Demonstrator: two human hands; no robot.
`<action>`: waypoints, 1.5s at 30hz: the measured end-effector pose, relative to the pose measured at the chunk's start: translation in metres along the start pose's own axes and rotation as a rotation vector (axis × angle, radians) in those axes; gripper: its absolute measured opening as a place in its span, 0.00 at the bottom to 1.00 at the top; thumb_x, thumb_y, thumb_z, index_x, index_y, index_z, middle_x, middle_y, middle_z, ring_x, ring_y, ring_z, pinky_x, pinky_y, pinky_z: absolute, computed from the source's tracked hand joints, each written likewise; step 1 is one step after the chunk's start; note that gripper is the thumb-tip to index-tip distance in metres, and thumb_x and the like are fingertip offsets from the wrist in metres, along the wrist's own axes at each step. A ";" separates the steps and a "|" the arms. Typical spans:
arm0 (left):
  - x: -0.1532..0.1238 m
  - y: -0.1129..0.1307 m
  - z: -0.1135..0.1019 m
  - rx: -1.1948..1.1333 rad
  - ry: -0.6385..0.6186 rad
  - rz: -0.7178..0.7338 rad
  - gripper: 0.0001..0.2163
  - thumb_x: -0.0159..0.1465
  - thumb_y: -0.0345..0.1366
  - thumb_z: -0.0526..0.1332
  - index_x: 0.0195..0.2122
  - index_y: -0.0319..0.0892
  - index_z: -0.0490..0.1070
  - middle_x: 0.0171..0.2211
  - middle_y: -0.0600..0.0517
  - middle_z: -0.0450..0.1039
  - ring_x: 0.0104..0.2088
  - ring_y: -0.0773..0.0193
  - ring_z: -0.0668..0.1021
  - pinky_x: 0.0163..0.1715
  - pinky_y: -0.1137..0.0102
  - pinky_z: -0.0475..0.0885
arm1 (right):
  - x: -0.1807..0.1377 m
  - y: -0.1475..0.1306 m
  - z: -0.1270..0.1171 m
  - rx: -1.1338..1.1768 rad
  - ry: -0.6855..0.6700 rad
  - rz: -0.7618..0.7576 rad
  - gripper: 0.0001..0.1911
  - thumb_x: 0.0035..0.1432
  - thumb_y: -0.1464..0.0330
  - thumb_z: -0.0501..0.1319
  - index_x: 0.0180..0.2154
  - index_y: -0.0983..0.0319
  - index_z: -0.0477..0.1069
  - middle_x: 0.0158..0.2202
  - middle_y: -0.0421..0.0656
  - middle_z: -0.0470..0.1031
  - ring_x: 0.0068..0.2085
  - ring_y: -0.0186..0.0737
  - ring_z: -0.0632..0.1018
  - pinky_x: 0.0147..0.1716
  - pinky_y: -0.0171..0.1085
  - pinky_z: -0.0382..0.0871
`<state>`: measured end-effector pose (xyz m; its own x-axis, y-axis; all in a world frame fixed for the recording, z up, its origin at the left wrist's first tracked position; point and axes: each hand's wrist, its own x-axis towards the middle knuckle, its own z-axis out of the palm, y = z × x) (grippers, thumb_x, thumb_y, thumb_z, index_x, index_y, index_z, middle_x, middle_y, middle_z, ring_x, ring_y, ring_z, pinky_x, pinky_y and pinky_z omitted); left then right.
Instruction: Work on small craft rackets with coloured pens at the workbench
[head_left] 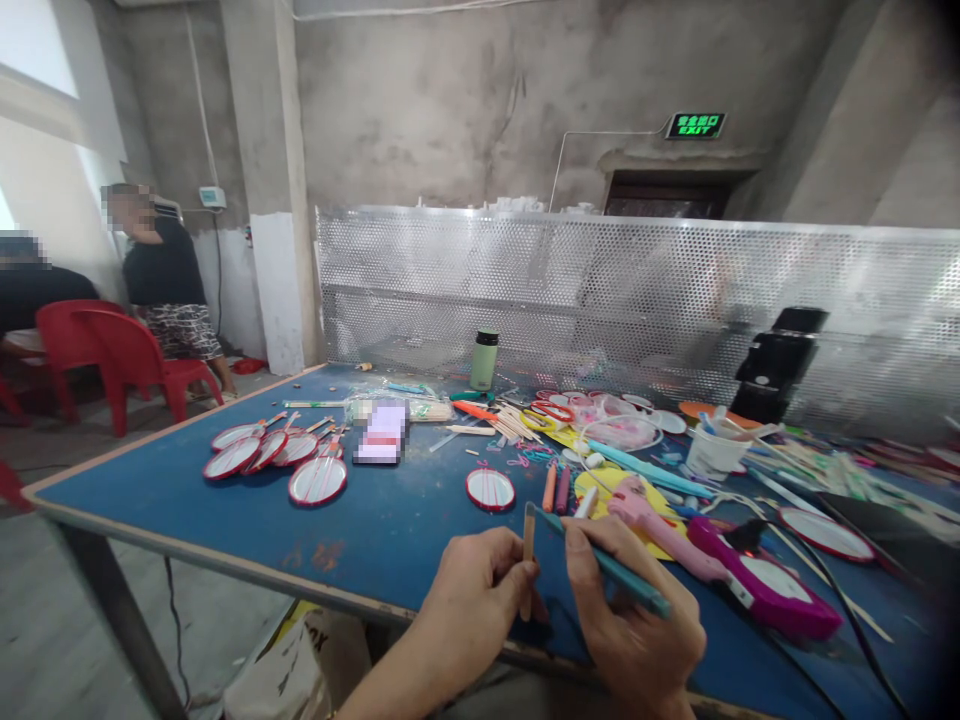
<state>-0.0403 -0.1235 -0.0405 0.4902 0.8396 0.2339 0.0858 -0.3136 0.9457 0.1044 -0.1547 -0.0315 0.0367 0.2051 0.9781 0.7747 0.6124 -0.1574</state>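
My left hand (480, 585) is closed, pinching a flat wooden craft stick (529, 540) upright near the table's front edge. In my right hand (637, 615) is a teal pen-like tool (619, 570), gripped like a pencil. Its tip points at the top of the stick; whether the two touch I cannot tell. Just beyond my hands lies a round white disc with a red rim (490, 490). An orange crayon (550, 488) and a purple crayon (562, 490) lie to its right, and a pink glue gun (664, 525) rests beside my right hand.
Several red-rimmed discs (318, 481) lie at the left on the blue table (187, 530). Behind are a phone (381, 432), a green bottle (484, 362) and loose sticks (517, 422). A white cup (716, 450), a magenta device (787, 595) and cables stand right. People are at far left.
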 end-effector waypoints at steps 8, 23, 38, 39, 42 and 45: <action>-0.001 -0.001 -0.001 0.009 -0.002 0.005 0.11 0.64 0.40 0.56 0.30 0.40 0.73 0.25 0.49 0.78 0.27 0.61 0.78 0.29 0.72 0.68 | -0.001 0.001 0.001 0.020 0.011 -0.011 0.09 0.59 0.80 0.62 0.35 0.60 0.72 0.28 0.37 0.75 0.28 0.30 0.76 0.33 0.30 0.71; -0.001 -0.003 -0.001 0.037 0.001 0.004 0.11 0.64 0.40 0.55 0.29 0.41 0.72 0.24 0.49 0.78 0.27 0.61 0.78 0.30 0.71 0.67 | -0.001 0.001 0.000 0.020 -0.011 0.017 0.08 0.59 0.79 0.62 0.34 0.60 0.72 0.27 0.36 0.74 0.26 0.30 0.75 0.31 0.30 0.70; 0.000 -0.002 -0.001 0.032 -0.007 -0.004 0.13 0.65 0.43 0.56 0.29 0.41 0.72 0.24 0.50 0.77 0.27 0.62 0.78 0.30 0.71 0.67 | 0.000 0.000 0.001 -0.004 0.020 0.011 0.07 0.59 0.78 0.62 0.34 0.60 0.72 0.27 0.36 0.75 0.27 0.30 0.76 0.32 0.29 0.71; 0.000 -0.002 -0.001 0.032 -0.009 0.000 0.13 0.65 0.43 0.56 0.29 0.41 0.72 0.24 0.50 0.77 0.27 0.62 0.78 0.30 0.72 0.67 | 0.000 0.000 0.001 -0.003 0.018 0.013 0.07 0.59 0.78 0.62 0.34 0.60 0.72 0.27 0.36 0.75 0.26 0.30 0.76 0.32 0.29 0.71; -0.001 -0.003 -0.001 0.037 -0.009 0.011 0.13 0.65 0.43 0.56 0.29 0.41 0.71 0.24 0.50 0.77 0.26 0.62 0.77 0.30 0.72 0.67 | 0.001 0.000 0.000 -0.005 -0.013 0.018 0.07 0.59 0.78 0.61 0.34 0.60 0.72 0.26 0.36 0.75 0.26 0.30 0.76 0.30 0.29 0.71; -0.001 -0.003 -0.002 0.040 -0.004 0.015 0.13 0.65 0.43 0.56 0.28 0.41 0.71 0.24 0.50 0.77 0.26 0.62 0.77 0.30 0.72 0.67 | 0.001 0.000 0.000 -0.009 -0.001 0.023 0.07 0.59 0.78 0.61 0.34 0.60 0.72 0.27 0.37 0.75 0.26 0.31 0.76 0.30 0.30 0.71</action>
<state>-0.0427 -0.1228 -0.0430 0.4947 0.8332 0.2470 0.1127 -0.3433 0.9324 0.1042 -0.1548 -0.0308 0.0536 0.2196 0.9741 0.7792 0.6009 -0.1784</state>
